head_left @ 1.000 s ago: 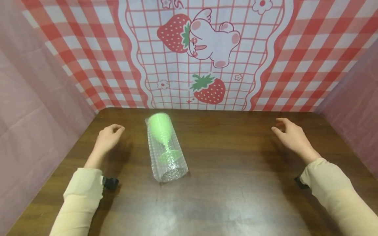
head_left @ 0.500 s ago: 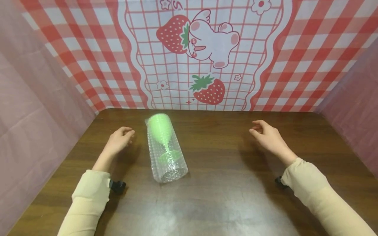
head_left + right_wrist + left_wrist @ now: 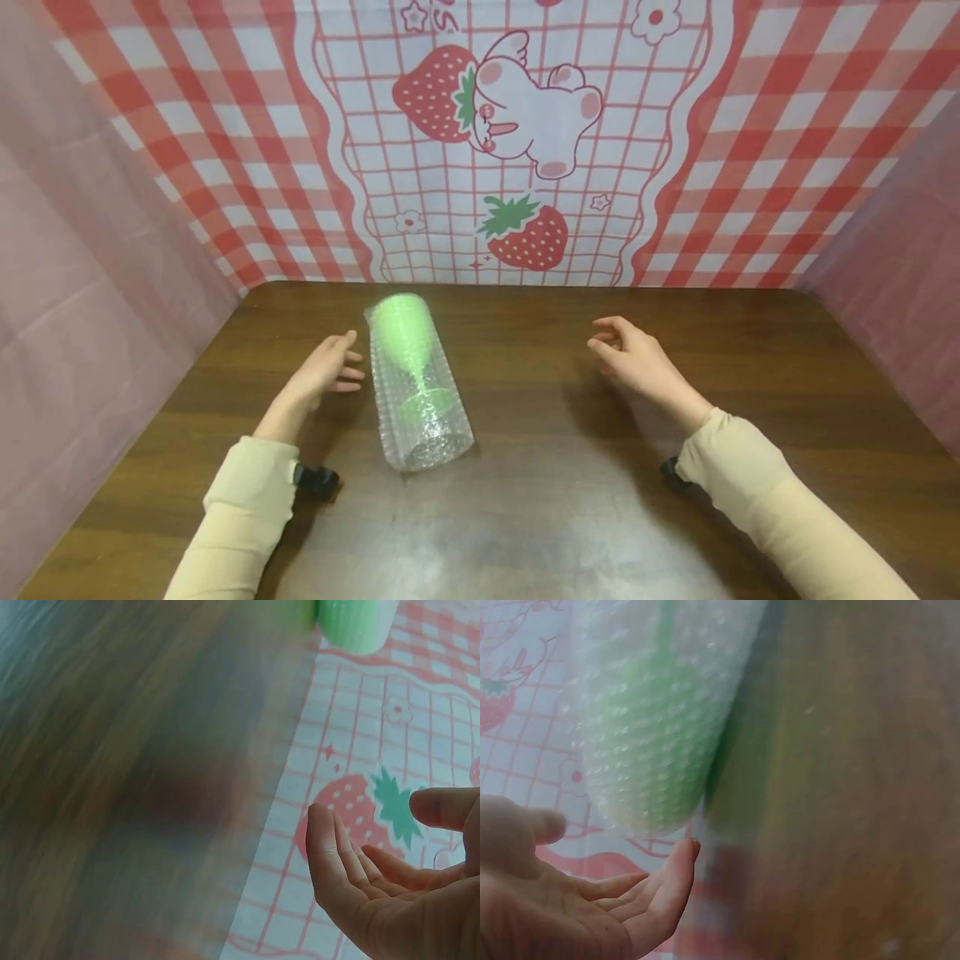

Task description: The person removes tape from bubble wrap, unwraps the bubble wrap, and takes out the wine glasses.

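The green cup (image 3: 405,329) lies on its side on the tabletop (image 3: 540,500), inside clear bubble wrap (image 3: 388,425). Just left of the cup's bowl, apparently not touching, the left hand (image 3: 326,367) holds nothing, its fingers spread wide. The right hand (image 3: 641,362), well to the right of the cup, is also empty, fingers loosely bent and thumb apart from them. A push from the left alone could roll or skid the cup, since nothing braces its right side; pinching only loose wrap might let it slip inside.
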Tool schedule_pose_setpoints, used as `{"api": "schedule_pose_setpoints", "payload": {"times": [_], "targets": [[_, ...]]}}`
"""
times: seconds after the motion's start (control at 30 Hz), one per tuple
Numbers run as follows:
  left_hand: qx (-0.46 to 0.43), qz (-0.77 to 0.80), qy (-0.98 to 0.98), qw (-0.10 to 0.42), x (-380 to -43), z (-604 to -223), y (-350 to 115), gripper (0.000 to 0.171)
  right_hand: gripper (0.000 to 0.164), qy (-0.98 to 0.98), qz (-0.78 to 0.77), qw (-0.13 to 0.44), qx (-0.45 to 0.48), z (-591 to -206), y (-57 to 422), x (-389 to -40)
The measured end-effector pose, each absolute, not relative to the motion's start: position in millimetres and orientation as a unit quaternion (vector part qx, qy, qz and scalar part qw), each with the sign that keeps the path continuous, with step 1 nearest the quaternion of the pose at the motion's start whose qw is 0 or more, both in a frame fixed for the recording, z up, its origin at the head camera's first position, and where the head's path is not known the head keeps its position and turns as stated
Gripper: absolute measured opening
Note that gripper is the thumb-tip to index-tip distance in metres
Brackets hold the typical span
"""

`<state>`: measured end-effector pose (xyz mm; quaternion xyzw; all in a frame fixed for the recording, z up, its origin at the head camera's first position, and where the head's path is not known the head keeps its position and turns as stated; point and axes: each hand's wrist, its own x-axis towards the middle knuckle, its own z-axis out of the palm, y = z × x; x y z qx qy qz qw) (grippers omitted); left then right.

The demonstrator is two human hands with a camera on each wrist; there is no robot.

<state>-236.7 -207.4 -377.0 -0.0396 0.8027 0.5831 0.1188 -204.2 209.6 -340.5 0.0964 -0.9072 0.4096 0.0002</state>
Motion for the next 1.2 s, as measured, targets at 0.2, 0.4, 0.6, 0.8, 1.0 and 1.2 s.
{"api": "schedule_pose_setpoints", "payload": {"times": [0.2,0.4,0.6,0.8,1.0,1.2], "targets": [[-0.039,0.567,0.815,0.114,-231,-374,-199,0.078,0.041,-0.894,0.438,-0.017,0.096,-337,192,-205],[-0.051,0.533,0.835,0.122,-226,-362,-194,0.072,0.041,-0.887,0.451,-0.033,0.097,-331,175,-206],[-0.05,0.536,0.834,0.125,-226,-354,-192,0.072,0.038,-0.884,0.453,-0.034,0.115,-328,158,-209],[-0.041,0.538,0.828,0.15,-223,-352,-185,0.079,0.039,-0.879,0.458,-0.057,0.118,-328,139,-208],[-0.036,0.55,0.819,0.16,-221,-354,-179,0.081,0.039,-0.873,0.466,-0.073,0.122,-331,119,-210],[-0.018,0.557,0.81,0.185,-219,-353,-176,0.078,0.042,-0.86,0.484,-0.104,0.121,-336,106,-209]]}}
